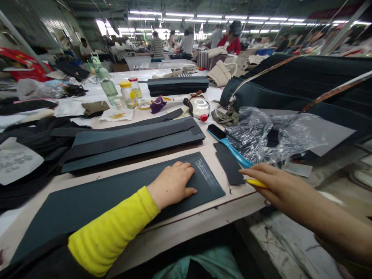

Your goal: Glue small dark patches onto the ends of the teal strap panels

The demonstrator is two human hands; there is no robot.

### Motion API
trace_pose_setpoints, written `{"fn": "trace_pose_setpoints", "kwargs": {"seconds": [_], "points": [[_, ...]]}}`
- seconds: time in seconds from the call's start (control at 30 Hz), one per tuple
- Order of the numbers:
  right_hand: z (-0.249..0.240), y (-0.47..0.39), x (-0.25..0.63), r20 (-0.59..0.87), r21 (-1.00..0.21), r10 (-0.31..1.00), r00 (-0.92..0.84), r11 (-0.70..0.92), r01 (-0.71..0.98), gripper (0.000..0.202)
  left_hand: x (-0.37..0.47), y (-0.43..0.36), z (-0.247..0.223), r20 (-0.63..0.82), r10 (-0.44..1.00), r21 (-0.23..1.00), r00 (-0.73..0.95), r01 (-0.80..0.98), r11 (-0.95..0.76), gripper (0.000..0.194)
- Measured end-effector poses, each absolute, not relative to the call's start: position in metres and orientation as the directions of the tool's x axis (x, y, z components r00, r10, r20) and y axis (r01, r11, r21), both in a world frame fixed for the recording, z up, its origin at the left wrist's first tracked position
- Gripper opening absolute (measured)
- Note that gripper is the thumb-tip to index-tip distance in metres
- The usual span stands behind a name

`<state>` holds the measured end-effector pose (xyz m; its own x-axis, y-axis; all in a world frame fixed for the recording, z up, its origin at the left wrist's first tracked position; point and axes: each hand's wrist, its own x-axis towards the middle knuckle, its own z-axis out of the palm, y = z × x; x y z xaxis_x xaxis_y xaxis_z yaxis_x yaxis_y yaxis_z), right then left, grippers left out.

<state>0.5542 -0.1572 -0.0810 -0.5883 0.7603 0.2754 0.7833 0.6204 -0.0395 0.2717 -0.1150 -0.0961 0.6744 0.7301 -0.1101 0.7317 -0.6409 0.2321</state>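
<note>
Left hand [173,185] flat, fingers spread, pressing down on the long dark grey fabric panel [116,197] along the desk's [186,221] near edge. Nothing pinched in that grip, just palm weight. Right hand [271,182] off the desk's near right corner, grip closed on a yellow handle [255,183] w/ a blue-backed, black-bristled brush [225,141] reaching in over the desk. Pale streaks [205,170] show on the panel's right end, so a coat looks started there; the rest of the panel looks bare, most left to do by my read. Small dark offcut [229,164] just right of the panel. Stack of dark strips [130,141] behind it, mid-desk. Crumpled clear plastic [261,135] at the right edge.
</note>
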Motion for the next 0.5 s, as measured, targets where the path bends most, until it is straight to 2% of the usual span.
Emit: {"fn": "trace_pose_setpoints", "kwargs": {"seconds": [0.13, 0.23, 0.33, 0.43, 0.5], "points": [[-0.124, -0.144, 0.557, 0.170, 0.002, 0.814, -0.555, 0.563, 0.826, 0.022, 0.272, -0.114, -0.096, -0.110, 0.730, 0.231, 0.675, 0.732, -0.641, 0.042], [-0.133, -0.143, 0.560, 0.105, -0.049, 0.838, -0.536, 0.543, 0.839, 0.019, 0.273, -0.114, -0.095, -0.119, 0.731, 0.232, 0.672, 0.734, -0.638, 0.043], [-0.129, -0.143, 0.562, 0.115, -0.107, 0.829, -0.548, 0.559, 0.822, 0.020, 0.273, -0.115, -0.094, -0.123, 0.731, 0.238, 0.671, 0.735, -0.635, 0.043], [-0.109, -0.145, 0.563, 0.245, -0.131, 0.783, -0.572, 0.611, 0.781, 0.025, 0.271, -0.114, -0.093, -0.135, 0.730, 0.258, 0.670, 0.735, -0.627, 0.044], [-0.087, -0.150, 0.565, 0.457, -0.128, 0.780, -0.428, 0.534, 0.836, 0.022, 0.270, -0.113, -0.089, -0.113, 0.720, 0.307, 0.684, 0.714, -0.630, 0.043]]}}
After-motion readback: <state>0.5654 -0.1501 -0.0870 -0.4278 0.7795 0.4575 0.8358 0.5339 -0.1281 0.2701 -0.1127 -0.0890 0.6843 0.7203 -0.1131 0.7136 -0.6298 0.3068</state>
